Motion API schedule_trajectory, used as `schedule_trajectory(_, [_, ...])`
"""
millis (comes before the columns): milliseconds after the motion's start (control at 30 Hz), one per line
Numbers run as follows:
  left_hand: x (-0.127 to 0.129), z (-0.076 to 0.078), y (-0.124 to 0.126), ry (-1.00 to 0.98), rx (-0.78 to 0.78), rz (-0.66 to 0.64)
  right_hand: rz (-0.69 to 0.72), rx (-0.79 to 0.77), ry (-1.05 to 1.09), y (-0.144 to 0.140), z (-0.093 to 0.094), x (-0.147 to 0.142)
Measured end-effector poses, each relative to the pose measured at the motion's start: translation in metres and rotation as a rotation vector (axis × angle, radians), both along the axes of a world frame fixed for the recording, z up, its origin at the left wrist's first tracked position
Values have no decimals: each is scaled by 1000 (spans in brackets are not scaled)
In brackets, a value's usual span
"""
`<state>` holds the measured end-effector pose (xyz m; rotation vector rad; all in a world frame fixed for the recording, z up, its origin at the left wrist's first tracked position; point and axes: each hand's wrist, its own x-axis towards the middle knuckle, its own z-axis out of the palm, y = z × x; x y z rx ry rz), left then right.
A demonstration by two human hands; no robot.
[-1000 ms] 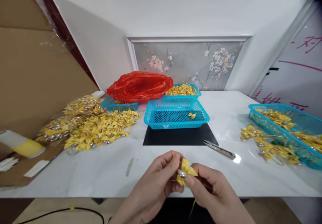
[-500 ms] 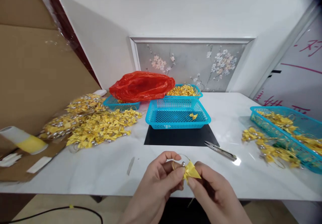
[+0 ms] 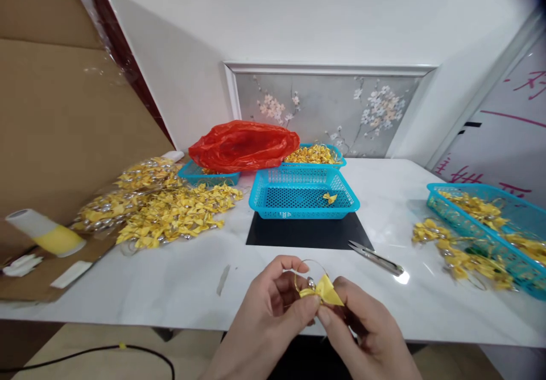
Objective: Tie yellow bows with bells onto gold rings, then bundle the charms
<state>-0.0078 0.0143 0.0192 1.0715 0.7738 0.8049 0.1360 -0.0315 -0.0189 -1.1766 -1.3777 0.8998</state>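
The yellow bow (image 3: 322,290) has turned flat, its wire loop up. Left hand (image 3: 273,306) and right hand (image 3: 362,323) both pinch it over the desk's (image 3: 170,277) near edge, scissors (image 3: 375,256) just beyond.

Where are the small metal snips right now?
In the head view, the small metal snips lie on the white marble table, right of centre, just off the black mat's front right corner and beyond the right hand.

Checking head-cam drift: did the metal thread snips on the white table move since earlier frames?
No. The metal thread snips stay beside the black mat's right corner.
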Motion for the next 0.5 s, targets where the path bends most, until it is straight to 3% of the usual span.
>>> schedule_trajectory(200, [-4, 1, 1, 69, 10, 9, 20, -93, 49, 0, -2, 1])
schedule_trajectory(500, [-4, 7, -2, 107, 81, -26, -65, -32, 49, -3, 0, -6])
